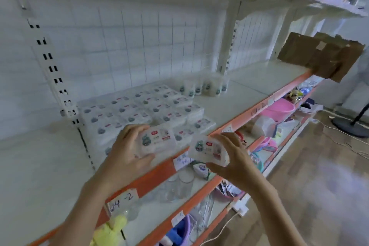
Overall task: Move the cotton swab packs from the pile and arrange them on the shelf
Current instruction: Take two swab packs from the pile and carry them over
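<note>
Left hand (127, 146) gripping one cotton swab pack (156, 140), right hand (229, 156) gripping another pack (207, 151), both just in front of the shelf (249, 94) edge. Stacked packs (143, 110) sitting on the shelf right behind, small cups (203, 87) further back.
</note>
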A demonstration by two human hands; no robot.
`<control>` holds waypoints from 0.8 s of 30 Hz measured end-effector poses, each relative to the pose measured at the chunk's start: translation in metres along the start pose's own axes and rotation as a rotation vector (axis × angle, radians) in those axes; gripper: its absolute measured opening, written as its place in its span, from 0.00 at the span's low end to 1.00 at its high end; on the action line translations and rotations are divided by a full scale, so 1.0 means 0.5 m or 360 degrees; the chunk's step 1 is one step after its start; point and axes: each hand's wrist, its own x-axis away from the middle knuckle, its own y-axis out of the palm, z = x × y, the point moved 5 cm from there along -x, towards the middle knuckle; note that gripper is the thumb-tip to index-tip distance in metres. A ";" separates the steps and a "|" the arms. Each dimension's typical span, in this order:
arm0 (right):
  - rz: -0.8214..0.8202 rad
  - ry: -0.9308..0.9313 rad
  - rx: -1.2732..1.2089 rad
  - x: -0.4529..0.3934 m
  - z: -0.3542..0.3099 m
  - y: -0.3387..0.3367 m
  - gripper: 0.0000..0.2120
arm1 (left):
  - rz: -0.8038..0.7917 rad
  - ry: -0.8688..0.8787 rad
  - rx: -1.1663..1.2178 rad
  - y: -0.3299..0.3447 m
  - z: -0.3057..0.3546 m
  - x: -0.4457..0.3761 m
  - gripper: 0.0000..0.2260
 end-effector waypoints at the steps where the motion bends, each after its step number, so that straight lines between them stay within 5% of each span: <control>1: -0.0042 -0.0079 -0.0036 -0.040 -0.005 0.006 0.31 | 0.0043 -0.0049 -0.0045 -0.014 -0.012 -0.007 0.27; 14: -0.0599 -0.1124 -0.0146 -0.312 -0.106 0.150 0.32 | 0.0564 -0.0706 -0.0458 -0.133 -0.075 0.076 0.27; 24: -0.0722 -0.1238 0.0122 -0.340 -0.122 0.219 0.32 | 0.0411 -0.1055 -0.0337 -0.111 -0.092 0.082 0.28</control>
